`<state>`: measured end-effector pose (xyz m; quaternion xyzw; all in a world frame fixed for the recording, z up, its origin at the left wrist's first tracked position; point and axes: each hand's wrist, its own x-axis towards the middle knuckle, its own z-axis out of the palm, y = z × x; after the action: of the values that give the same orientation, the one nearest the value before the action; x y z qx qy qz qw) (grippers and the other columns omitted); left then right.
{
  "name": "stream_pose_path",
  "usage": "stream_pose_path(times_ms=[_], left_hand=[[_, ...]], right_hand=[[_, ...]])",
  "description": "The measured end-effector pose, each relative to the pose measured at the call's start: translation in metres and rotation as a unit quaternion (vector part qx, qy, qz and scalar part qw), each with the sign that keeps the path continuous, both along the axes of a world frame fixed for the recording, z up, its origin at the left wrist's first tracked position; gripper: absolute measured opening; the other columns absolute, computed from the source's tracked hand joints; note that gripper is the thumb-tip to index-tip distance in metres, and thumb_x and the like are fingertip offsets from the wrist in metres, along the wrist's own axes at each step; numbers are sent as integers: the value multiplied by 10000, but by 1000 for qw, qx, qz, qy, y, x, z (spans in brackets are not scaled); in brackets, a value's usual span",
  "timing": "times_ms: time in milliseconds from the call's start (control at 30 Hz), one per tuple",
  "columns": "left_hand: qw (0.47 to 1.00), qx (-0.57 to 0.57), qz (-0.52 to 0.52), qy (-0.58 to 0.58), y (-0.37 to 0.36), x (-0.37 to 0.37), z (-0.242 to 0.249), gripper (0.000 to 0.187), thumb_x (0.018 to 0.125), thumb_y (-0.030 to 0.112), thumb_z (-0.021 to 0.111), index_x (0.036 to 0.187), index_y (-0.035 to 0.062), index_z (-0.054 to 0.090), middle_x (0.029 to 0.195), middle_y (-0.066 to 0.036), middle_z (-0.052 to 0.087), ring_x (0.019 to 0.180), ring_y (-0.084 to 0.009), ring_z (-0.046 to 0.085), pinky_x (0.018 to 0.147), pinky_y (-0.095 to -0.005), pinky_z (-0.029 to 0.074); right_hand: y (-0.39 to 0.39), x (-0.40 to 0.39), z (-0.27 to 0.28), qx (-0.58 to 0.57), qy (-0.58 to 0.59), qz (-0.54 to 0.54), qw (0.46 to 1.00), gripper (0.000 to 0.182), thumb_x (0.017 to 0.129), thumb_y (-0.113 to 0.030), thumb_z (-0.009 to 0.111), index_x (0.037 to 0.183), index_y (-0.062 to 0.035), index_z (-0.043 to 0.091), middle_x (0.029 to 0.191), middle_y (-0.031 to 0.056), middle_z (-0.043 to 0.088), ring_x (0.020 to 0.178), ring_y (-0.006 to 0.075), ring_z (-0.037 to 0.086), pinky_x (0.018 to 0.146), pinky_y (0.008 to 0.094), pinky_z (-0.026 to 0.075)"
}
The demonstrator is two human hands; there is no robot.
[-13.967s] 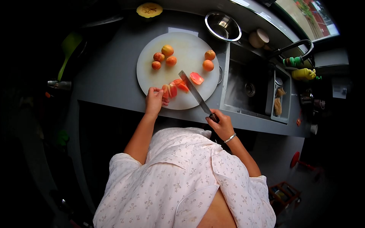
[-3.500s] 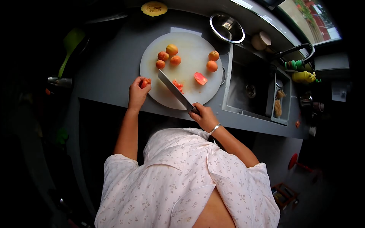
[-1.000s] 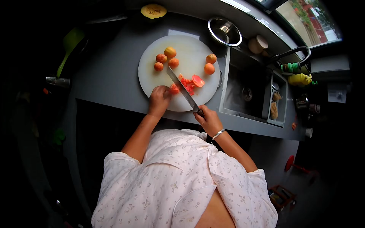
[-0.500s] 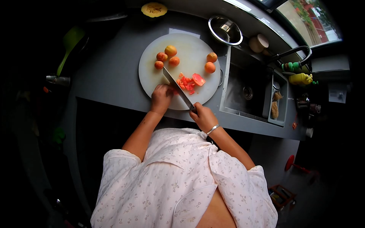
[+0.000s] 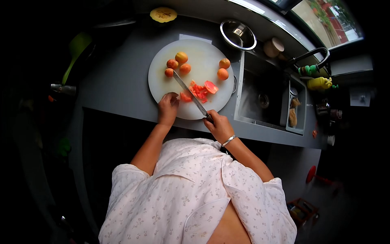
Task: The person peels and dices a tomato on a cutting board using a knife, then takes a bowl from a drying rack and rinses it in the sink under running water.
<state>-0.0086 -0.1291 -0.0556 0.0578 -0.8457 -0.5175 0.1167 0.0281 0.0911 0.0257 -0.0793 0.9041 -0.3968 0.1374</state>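
My right hand (image 5: 219, 125) is wrapped round the handle of a kitchen knife (image 5: 188, 92), whose blade points up and left across a round white cutting board (image 5: 162, 51). My left hand (image 5: 168, 106) rests at the board's lower left edge, its fingers curled; whether they hold anything is hidden. Just right of its fingertips lies a red tomato piece (image 5: 185, 97). Chopped red pieces (image 5: 198, 90) and a larger cut tomato piece (image 5: 211, 86) sit right of the blade. Several whole orange-red tomatoes (image 5: 181, 57) are at the upper left, and two more (image 5: 222, 74) at the right.
A steel bowl (image 5: 238, 35) stands behind the board, near a sink (image 5: 254, 110) with a black faucet (image 5: 317, 52). Half a yellow melon or squash (image 5: 163, 15) lies at the back of the grey counter (image 5: 109, 77). A yellow bottle (image 5: 319, 83) is beyond the sink.
My left hand has moved slightly left, away from the knife, and a red piece now shows between them. The knife remains in my right hand, its blade shifted slightly.
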Motion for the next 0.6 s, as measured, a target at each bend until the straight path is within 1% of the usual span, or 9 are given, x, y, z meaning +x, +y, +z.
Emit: stream_pose_path(times_ms=[100,200,267,300,367,400,433,467,600], left_hand=[[1000,-8,10,-18,-4,2,2,194,770,-8,703,958,8,657,908,-125,684,781,-232,689,718,-334,542],[1000,-10,1,-26,-5,2,6,182,772,-1,696,951,7,658,915,-125,683,762,-233,680,708,-338,537],[999,-8,-1,-33,-3,2,5,198,768,6,696,961,12,654,909,-127,676,770,-242,669,720,-350,534],[999,-6,-3,-40,-2,2,5,214,763,12,695,971,17,649,903,-128,669,778,-251,659,732,-362,532],[999,-4,-3,-37,3,1,4,201,767,16,688,964,17,647,906,-136,669,786,-265,660,733,-370,531],[999,-3,-3,-35,4,1,4,189,772,19,681,957,16,646,910,-143,669,793,-278,661,734,-378,530],[999,-3,-3,-35,4,1,2,189,772,19,681,957,16,646,910,-143,669,793,-278,661,734,-378,530],[999,-6,-11,-37,5,0,-2,176,780,22,672,953,15,642,916,-153,670,810,-307,658,742,-395,528],[999,-33,-13,-30,5,0,-8,141,799,21,644,940,16,633,923,-177,668,865,-381,643,777,-437,517]], right_hand=[[-1,1,4,10,-2,5,1000,205,895,-133,652,1047,-19,573,726,184,630,623,342,588,619,368,479],[0,1,8,-17,-12,-8,1000,200,892,-127,650,1046,-21,580,723,182,623,607,317,580,618,363,478],[0,0,13,17,-57,-3,998,242,893,-195,636,1080,-56,569,814,200,676,786,404,646,691,454,512],[0,1,12,17,-57,-4,998,242,893,-195,636,1080,-56,569,814,200,676,786,404,646,691,454,512],[-1,2,8,-2,-50,-13,999,195,896,-138,644,1046,-25,590,738,181,635,621,318,596,631,360,486],[-2,2,8,-2,-51,-13,999,195,896,-138,644,1046,-25,590,738,181,635,621,318,596,631,360,486],[-4,2,8,11,-52,-11,999,195,900,-153,639,1040,-27,588,749,189,642,648,341,612,641,378,492],[-5,2,8,23,-53,-8,998,195,905,-168,635,1034,-29,587,760,198,650,674,363,628,651,395,498],[-10,4,-5,64,-47,-4,997,219,912,-197,628,1031,-23,568,779,217,655,739,407,636,665,441,499]])
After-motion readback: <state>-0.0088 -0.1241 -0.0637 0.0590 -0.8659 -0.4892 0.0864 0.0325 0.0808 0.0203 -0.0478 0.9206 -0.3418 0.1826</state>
